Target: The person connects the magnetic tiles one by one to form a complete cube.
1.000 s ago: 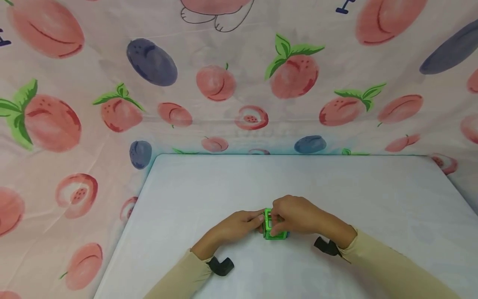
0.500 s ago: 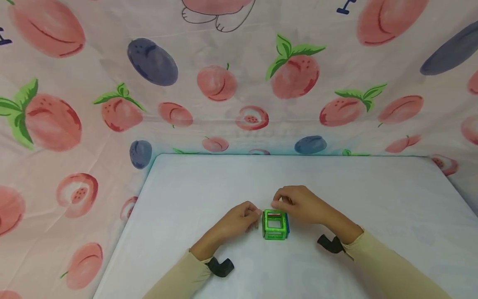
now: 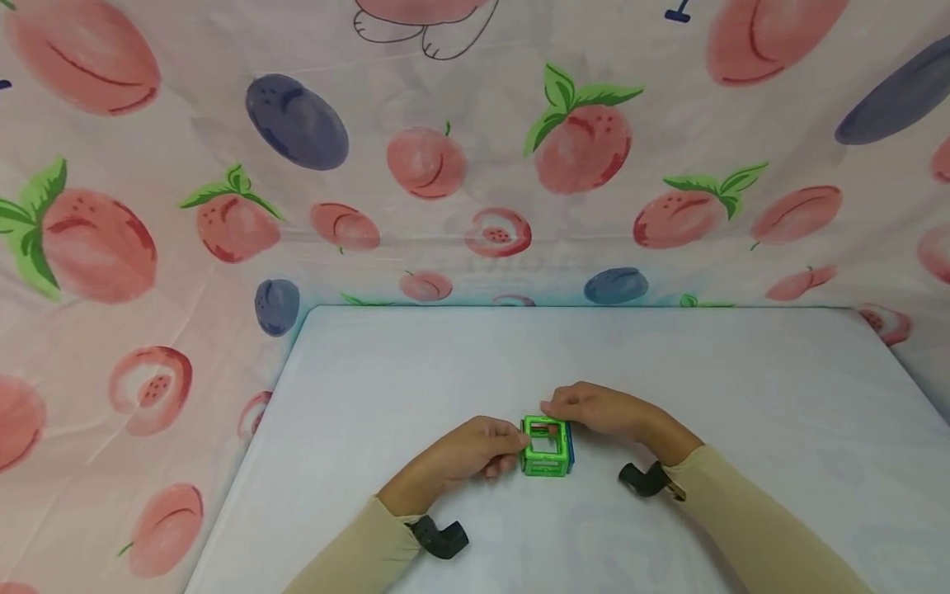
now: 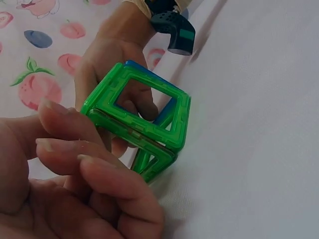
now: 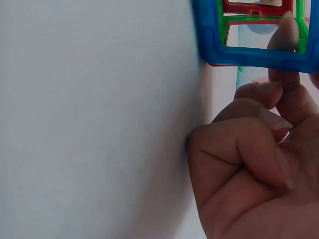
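Note:
A small cube of see-through magnetic tiles (image 3: 545, 466) sits on the white table, its top and front frames green. One side frame is blue (image 5: 259, 59), and a red frame (image 5: 288, 5) shows at the back in the right wrist view. My left hand (image 3: 475, 450) pinches the cube's left edge at the top, other fingers curled below. At the far right corner, my right hand (image 3: 604, 410) grips the cube. Its index finger (image 5: 285, 37) reaches behind, seen through the blue frame, while its remaining fingers fold against the tabletop.
The white table (image 3: 386, 363) spreads around the cube on all sides. Behind and to the left hangs a fruit-print cloth (image 3: 445, 91). A black wrist camera (image 3: 439, 536) juts from the left sleeve, another black camera (image 3: 644, 480) from the right.
A second ago the right hand was over the cube's top; it lifted off to the far side, then came down at the back corner. The left hand drew off and returned to the left edge.

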`<state>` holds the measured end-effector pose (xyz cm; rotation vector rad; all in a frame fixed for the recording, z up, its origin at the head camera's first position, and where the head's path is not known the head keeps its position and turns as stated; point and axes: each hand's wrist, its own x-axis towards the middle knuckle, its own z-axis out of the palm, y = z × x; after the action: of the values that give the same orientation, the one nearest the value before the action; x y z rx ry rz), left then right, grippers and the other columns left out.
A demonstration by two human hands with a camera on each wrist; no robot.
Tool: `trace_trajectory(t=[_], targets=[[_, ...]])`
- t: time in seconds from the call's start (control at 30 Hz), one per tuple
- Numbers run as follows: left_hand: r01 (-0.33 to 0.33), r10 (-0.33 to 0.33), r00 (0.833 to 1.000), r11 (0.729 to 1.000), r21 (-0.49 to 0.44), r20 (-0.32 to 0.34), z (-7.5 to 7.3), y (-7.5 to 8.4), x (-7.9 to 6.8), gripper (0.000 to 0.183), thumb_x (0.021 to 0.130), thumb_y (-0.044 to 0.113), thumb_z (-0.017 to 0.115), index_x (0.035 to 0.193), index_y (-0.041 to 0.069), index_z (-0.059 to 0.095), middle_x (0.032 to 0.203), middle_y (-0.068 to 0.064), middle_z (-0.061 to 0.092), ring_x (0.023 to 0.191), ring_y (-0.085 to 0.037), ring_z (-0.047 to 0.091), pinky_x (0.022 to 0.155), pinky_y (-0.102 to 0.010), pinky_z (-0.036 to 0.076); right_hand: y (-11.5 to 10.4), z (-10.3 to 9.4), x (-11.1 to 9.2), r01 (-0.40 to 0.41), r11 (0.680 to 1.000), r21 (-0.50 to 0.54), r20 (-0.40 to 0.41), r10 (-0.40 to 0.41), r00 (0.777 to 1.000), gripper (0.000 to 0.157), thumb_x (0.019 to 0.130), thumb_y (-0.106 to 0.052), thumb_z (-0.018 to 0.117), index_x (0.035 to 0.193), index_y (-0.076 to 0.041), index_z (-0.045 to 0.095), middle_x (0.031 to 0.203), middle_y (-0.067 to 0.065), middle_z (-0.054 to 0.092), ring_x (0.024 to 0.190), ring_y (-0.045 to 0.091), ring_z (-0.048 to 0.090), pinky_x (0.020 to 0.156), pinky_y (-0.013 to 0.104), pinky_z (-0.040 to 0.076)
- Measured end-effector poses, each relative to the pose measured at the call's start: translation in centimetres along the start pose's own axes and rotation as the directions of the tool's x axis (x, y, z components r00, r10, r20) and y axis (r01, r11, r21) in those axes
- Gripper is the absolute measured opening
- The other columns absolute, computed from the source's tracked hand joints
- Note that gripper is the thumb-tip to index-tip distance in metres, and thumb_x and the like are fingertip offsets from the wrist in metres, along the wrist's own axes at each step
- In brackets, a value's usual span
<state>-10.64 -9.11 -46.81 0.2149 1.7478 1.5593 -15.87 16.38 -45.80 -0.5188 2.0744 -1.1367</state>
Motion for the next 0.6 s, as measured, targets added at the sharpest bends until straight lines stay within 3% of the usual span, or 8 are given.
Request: trace_trajectory(t=[0.1, 0.3, 0.43, 0.5, 0.6], targets=[[-0.006, 0.007, 1.000, 0.999, -0.031, 0.011, 0.1, 0.0, 0.0, 0.023, 0.102, 0.027, 0.063, 0.096, 0.006, 0.069, 0.063, 0.004, 0.051, 0.053, -0.009, 0.042, 0.051, -0.023, 0.038, -0.2, 0.0, 0.1, 0.001, 1.000, 0.021, 0.018, -0.001, 1.000, 0.045, 0.107, -0.038, 0.051, 0.082, -0.005, 0.068, 0.083, 0.000, 0.047, 0.087, 0.020, 0.045, 0.077, 0.036, 0.034], [-0.006, 0.010, 0.999, 0.996, -0.087, 0.046, 0.0, -0.2, 0.2, 0.023, 0.103, 0.024, 0.061, 0.095, 0.003, 0.064, 0.065, 0.003, 0.049, 0.056, -0.009, 0.041, 0.055, -0.024, 0.038, -0.1, 0.1, 0.5, -0.095, 0.994, 0.062, 0.001, 0.095, 0.995, 0.046, 0.104, -0.043, 0.055, 0.084, -0.006, 0.073, 0.079, -0.001, 0.052, 0.085, 0.019, 0.046, 0.077, 0.036, 0.035], [0.008, -0.003, 0.999, 0.994, -0.112, 0.052, 0.0, -0.3, 0.2, 0.022, 0.104, 0.024, 0.061, 0.095, 0.004, 0.064, 0.067, 0.002, 0.049, 0.059, -0.010, 0.041, 0.058, -0.025, 0.040, -0.5, 0.4, 0.2, -0.143, 0.989, 0.024, -0.088, 0.144, 0.986, 0.043, 0.105, -0.047, 0.053, 0.091, -0.010, 0.072, 0.083, 0.001, 0.054, 0.088, 0.019, 0.048, 0.077, 0.036, 0.036], [0.016, -0.009, 0.998, 0.993, -0.116, 0.061, -0.1, -0.4, 0.2, 0.021, 0.103, 0.024, 0.062, 0.097, 0.004, 0.065, 0.067, 0.003, 0.049, 0.059, -0.010, 0.041, 0.059, -0.025, 0.041, -0.8, 0.9, -0.5, -0.188, 0.982, -0.019, -0.206, 0.181, 0.962, 0.044, 0.104, -0.051, 0.052, 0.095, -0.012, 0.071, 0.086, 0.003, 0.056, 0.089, 0.020, 0.051, 0.075, 0.036, 0.039], [0.020, -0.010, 0.996, 0.993, -0.116, 0.084, -0.1, -0.4, 0.2, 0.021, 0.101, 0.021, 0.065, 0.103, 0.001, 0.067, 0.071, 0.004, 0.053, 0.060, -0.009, 0.040, 0.060, -0.025, 0.043, -1.3, 1.8, -2.1, -0.269, 0.962, -0.042, -0.374, 0.235, 0.897, 0.050, 0.102, -0.059, 0.052, 0.100, -0.013, 0.072, 0.098, 0.005, 0.065, 0.094, 0.022, 0.056, 0.076, 0.037, 0.046]])
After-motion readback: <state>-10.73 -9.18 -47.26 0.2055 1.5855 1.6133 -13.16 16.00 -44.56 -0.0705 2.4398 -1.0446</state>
